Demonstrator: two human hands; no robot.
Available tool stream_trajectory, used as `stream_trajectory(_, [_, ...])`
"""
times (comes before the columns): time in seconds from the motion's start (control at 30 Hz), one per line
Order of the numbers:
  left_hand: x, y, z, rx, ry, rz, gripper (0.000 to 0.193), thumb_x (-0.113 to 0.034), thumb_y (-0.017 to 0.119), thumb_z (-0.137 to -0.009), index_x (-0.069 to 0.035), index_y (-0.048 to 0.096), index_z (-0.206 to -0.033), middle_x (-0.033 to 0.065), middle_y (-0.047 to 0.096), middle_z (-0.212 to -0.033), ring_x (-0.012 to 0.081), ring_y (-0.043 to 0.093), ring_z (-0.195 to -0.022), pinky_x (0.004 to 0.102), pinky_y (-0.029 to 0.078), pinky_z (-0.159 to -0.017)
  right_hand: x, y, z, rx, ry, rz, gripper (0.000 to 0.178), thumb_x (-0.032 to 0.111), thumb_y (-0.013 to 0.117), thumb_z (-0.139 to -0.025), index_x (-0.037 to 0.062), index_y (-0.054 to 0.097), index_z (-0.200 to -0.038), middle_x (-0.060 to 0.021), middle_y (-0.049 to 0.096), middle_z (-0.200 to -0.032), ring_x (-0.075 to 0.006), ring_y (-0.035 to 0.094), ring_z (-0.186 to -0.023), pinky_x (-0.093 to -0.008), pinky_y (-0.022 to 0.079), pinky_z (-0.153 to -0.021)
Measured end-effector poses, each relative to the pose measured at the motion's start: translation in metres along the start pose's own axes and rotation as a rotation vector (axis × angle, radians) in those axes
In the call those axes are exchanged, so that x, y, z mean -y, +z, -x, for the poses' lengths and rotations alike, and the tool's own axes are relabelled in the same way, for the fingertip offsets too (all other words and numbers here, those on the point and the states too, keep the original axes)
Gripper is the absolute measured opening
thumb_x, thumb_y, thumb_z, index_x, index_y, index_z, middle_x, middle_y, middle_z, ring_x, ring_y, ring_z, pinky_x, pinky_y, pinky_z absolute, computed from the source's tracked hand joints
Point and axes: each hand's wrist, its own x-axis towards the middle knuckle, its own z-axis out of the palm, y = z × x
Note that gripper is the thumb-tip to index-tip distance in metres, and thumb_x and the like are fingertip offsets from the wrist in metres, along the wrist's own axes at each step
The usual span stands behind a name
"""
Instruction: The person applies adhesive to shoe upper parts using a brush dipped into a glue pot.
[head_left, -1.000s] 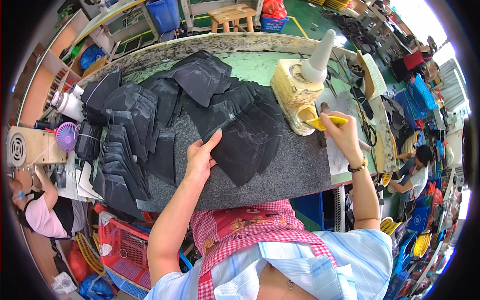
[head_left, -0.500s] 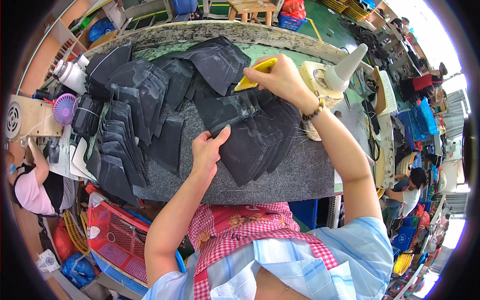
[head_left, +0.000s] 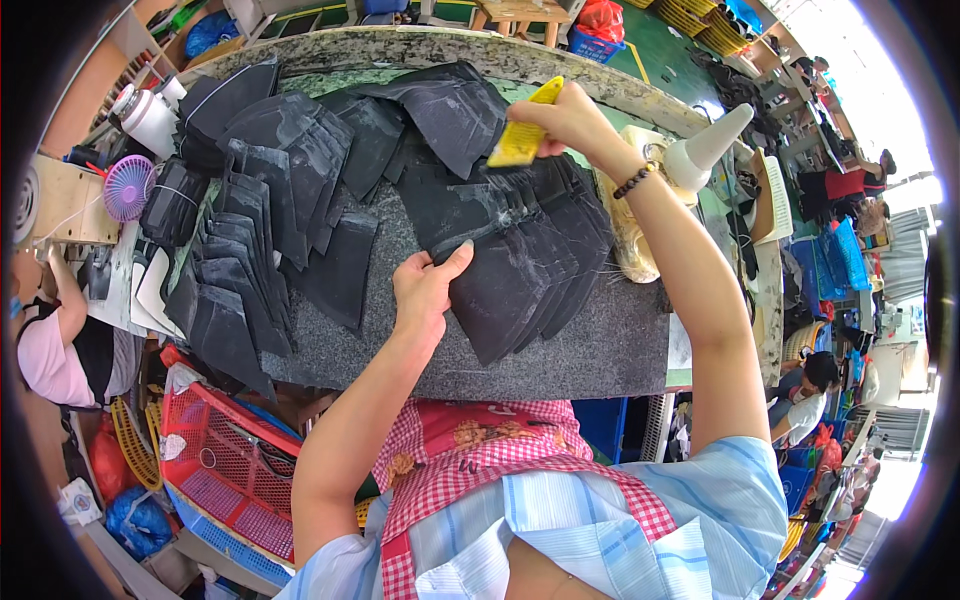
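My left hand (head_left: 425,290) presses flat, open, on the fanned black leather pieces (head_left: 520,270) at table centre, while my right hand (head_left: 570,120), at one o'clock, grips the yellow glue brush (head_left: 522,140); brushing the exposed edges seems the step, needing steady strokes.

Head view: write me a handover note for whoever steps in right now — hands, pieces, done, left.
Left hand: flat on the fanned stack of dark pieces, pinning it.
Right hand: grip shut on the yellow brush, bristles at the stack's upper edge.
Glue pot: right of the stack.
Done: pale streaks show on the upper pieces.
Left: other dark pieces lie spread at left; whether coated, cannot tell.
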Motion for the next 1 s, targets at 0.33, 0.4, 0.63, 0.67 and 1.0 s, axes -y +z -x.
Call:
stream_trajectory(0.33, [0.001, 0.003, 0.003, -0.032, 0.001, 0.052, 0.041, -0.015, 0.082, -0.077, 0.006, 0.059, -0.104, 0.0119, 0.067, -0.094, 0.0171, 0.066, -0.082, 0.0267, 0.053, -0.072, -0.006, 0.003, 0.067, 0.175, -0.388, 0.189, 0.025, 0.028, 0.071, -0.071, 0.0032, 0.07, -0.067, -0.0086, 0.065, -0.06, -0.0176, 0.063, -0.054, -0.029, 0.05, -0.054])
stream_trajectory(0.4, [0.003, 0.005, 0.005, -0.013, 0.063, 0.04, 0.041, -0.013, 0.082, -0.077, 0.007, 0.058, -0.104, 0.0133, 0.067, -0.096, 0.0177, 0.066, -0.084, 0.0279, 0.054, -0.074, -0.034, -0.003, 0.111, 0.074, -0.819, 0.222, 0.013, 0.017, 0.071, -0.068, 0.0063, 0.063, -0.067, -0.0083, 0.061, -0.067, -0.0254, 0.063, -0.06, -0.0325, 0.05, -0.055])
stream_trajectory(0.63, [-0.007, 0.007, 0.008, 0.0, 0.05, 0.007, 0.041, -0.013, 0.081, -0.078, 0.01, 0.057, -0.103, 0.0162, 0.067, -0.096, 0.0193, 0.067, -0.083, 0.0277, 0.053, -0.077, -0.031, -0.001, 0.144, -0.176, -0.734, -0.019, 0.013, 0.008, 0.072, -0.072, 0.0029, 0.062, -0.08, -0.0098, 0.065, -0.08, -0.0253, 0.065, -0.071, -0.0321, 0.053, -0.065])
stream_trajectory(0.67, [-0.006, 0.006, 0.002, 0.014, 0.045, 0.012, 0.041, -0.013, 0.081, -0.078, 0.01, 0.057, -0.102, 0.0167, 0.067, -0.096, 0.0195, 0.067, -0.084, 0.0278, 0.054, -0.076, -0.035, 0.009, 0.14, -0.127, -0.777, -0.001, 0.015, 0.009, 0.072, -0.073, 0.0015, 0.062, -0.082, -0.011, 0.065, -0.082, -0.0262, 0.065, -0.073, -0.0323, 0.053, -0.066])
stream_trajectory(1.0, [-0.011, 0.008, 0.006, 0.006, 0.011, -0.057, 0.039, -0.013, 0.08, -0.079, 0.008, 0.057, -0.101, 0.0141, 0.066, -0.094, 0.019, 0.066, -0.083, 0.0287, 0.054, -0.077, -0.058, -0.014, 0.165, -0.193, -0.337, 0.1, 0.012, 0.014, 0.066, -0.09, 0.0028, 0.07, -0.09, -0.0083, 0.067, -0.074, -0.0168, 0.063, -0.059, -0.0273, 0.049, -0.055])
